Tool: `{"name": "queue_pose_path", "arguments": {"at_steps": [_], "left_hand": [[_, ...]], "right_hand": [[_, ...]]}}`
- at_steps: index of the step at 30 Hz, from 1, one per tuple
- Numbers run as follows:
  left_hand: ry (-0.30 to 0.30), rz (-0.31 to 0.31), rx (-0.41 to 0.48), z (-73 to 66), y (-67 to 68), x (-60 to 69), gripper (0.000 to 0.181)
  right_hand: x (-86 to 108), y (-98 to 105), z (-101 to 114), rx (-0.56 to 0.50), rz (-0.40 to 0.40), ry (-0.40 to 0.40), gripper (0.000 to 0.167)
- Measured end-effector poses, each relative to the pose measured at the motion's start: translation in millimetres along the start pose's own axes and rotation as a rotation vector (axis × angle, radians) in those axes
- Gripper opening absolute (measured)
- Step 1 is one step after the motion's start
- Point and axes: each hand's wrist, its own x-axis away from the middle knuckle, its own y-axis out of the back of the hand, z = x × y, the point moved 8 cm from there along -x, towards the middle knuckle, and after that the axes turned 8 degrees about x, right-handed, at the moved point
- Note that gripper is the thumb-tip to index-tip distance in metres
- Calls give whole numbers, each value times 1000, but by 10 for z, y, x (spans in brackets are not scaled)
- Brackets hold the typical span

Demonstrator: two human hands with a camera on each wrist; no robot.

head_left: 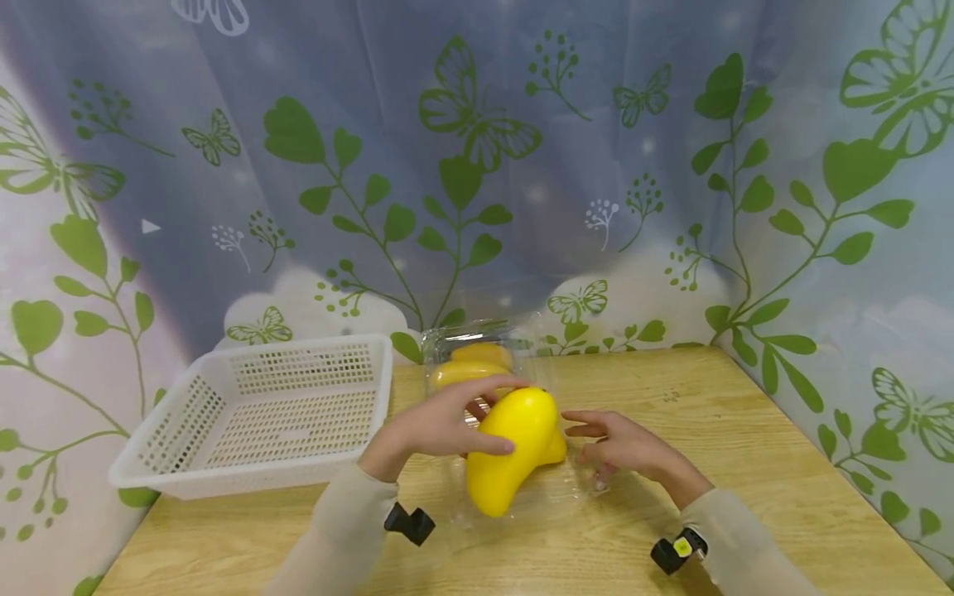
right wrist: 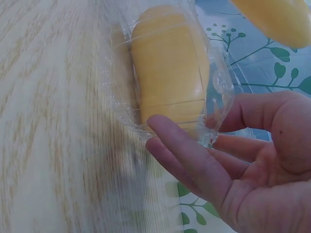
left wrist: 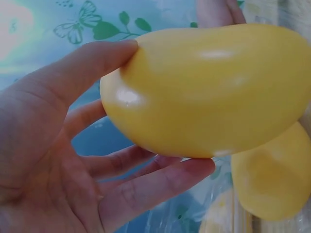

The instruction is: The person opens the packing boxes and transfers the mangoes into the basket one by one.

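Observation:
My left hand (head_left: 447, 422) grips a large yellow mango-shaped fruit (head_left: 522, 430), thumb on its near side; in the left wrist view the fingers of the hand (left wrist: 73, 126) curve round one end of the fruit (left wrist: 209, 87). A clear plastic container (head_left: 547, 497) lies beneath, with another yellow fruit (head_left: 555, 449) partly hidden behind the held one. My right hand (head_left: 622, 447) is at the container's right side. The right wrist view shows that hand (right wrist: 233, 165) with its fingers at the clear wall (right wrist: 221, 87), beside a yellow fruit (right wrist: 170, 63) inside.
A white perforated basket (head_left: 298, 472) stands on the left of the wooden table (head_left: 671, 397). Behind my left hand, more yellow fruits (head_left: 469, 372) lie in the container's back part, near a patterned curtain (head_left: 522, 207).

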Motion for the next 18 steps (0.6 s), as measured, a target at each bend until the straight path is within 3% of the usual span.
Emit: {"name": "queue_pose_path", "arguments": {"at_steps": [6,18], "left_hand": [[-10,-25,7,13,105,110,74],[103,-96,70,211,276,339,77]], "right_hand": [[-8,-4,-6,21,-4,4,72],[1,-7,3,-1,-4,5,73]]}}
